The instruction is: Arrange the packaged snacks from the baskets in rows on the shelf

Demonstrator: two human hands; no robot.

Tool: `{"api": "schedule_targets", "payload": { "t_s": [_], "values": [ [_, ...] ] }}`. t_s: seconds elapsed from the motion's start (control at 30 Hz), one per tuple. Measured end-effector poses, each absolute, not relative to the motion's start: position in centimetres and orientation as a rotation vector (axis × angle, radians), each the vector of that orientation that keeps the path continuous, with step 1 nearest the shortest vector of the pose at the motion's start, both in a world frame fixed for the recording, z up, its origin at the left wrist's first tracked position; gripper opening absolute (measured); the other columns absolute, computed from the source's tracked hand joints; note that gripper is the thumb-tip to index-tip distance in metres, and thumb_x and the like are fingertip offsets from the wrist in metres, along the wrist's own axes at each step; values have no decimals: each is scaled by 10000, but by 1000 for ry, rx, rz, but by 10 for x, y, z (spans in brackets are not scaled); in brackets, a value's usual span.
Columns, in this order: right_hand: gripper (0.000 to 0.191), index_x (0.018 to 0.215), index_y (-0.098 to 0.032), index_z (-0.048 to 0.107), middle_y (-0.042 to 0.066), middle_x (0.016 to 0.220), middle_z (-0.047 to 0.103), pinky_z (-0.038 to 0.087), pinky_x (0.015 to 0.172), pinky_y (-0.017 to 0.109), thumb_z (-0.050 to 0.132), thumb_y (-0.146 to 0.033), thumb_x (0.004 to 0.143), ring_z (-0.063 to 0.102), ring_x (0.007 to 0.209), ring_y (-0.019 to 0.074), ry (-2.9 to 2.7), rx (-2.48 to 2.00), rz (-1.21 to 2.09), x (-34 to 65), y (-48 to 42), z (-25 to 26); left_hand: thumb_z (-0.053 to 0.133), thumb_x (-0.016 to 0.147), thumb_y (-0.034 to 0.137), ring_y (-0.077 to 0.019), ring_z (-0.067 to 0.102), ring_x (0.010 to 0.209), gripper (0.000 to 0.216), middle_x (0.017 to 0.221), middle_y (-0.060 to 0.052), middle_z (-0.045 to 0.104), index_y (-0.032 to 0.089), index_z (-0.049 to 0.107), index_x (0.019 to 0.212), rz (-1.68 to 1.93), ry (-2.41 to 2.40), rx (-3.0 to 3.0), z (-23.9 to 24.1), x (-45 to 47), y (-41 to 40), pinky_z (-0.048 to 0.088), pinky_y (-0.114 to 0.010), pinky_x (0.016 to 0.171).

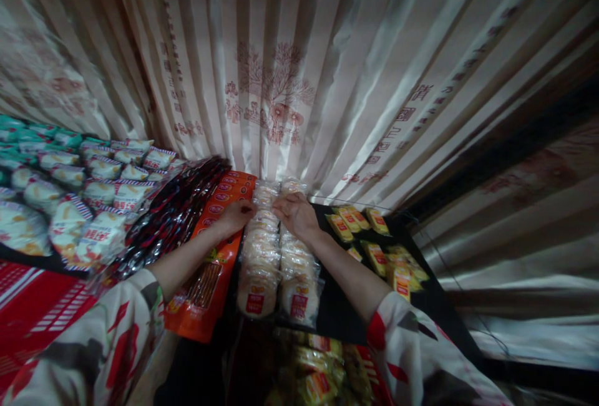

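Two rows of round, pale flat cakes in clear wrappers stand on a black surface, a left row [257,256] and a right row [298,269]. The front packs carry red labels. At the far part of the left row, my left hand [234,216] has its fingertips drawn together against the wrappers' edge. My right hand [298,214] is over the far end of the right row, fingers curled inward above the wrappers. What either hand pinches, if anything, is too dark and small to make out. My left forearm crosses a large orange snack bag [206,294].
Dark shiny packets [173,206] are piled left of the orange bag, beside many white snack packs [100,234] and green ones [40,135]. Small yellow packets [374,256] lie on the right. Red baskets [42,306] stand below. A pleated printed curtain [281,69] hangs behind.
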State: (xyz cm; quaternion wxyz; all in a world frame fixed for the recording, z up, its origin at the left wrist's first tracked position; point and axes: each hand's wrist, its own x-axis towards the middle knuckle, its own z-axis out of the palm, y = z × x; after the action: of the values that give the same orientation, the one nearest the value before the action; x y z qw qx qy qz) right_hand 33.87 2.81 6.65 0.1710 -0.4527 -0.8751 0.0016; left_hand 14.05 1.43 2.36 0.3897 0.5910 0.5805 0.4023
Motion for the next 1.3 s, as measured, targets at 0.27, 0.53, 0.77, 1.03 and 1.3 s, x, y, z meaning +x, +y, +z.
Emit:
{"api": "schedule_targets", "payload": {
  "t_s": [0.27,0.53,0.77,1.03,1.3],
  "values": [
    [118,771,-198,685,26,820,671,379,859,276,581,-216,825,557,840,163,-2546,-1376,32,337,23,69,559,696,186,-133,562,678,63,692,-3,621,160,609,723,1097,1515,1466,23,147,15,436,-241,659],
    [134,746,-195,680,22,764,671,371,857,271,574,-210,828,573,793,151,-2547,-1422,74,331,30,68,537,757,379,-134,514,527,228,598,4,591,176,590,667,771,1660,1613,32,131,-6,357,-237,504],
    [103,773,-190,674,35,808,657,385,833,283,589,-219,824,548,843,171,-2499,-1370,73,335,29,65,543,692,213,-142,584,698,106,750,-17,661,163,630,727,858,1549,1590,35,137,-14,426,-233,657],
    [284,778,-190,680,54,812,649,377,841,296,491,-368,893,542,869,180,-2598,-1259,23,341,5,74,550,700,245,-100,499,526,79,561,40,538,171,559,674,1083,1438,1325,25,146,-14,402,-219,541],
    [197,746,-202,684,28,770,667,389,830,265,563,-312,855,570,787,153,-2545,-1439,114,337,4,72,567,715,281,-101,497,516,120,578,31,538,174,527,680,1127,1563,1299,28,148,-15,385,-217,512]
  ]
}}
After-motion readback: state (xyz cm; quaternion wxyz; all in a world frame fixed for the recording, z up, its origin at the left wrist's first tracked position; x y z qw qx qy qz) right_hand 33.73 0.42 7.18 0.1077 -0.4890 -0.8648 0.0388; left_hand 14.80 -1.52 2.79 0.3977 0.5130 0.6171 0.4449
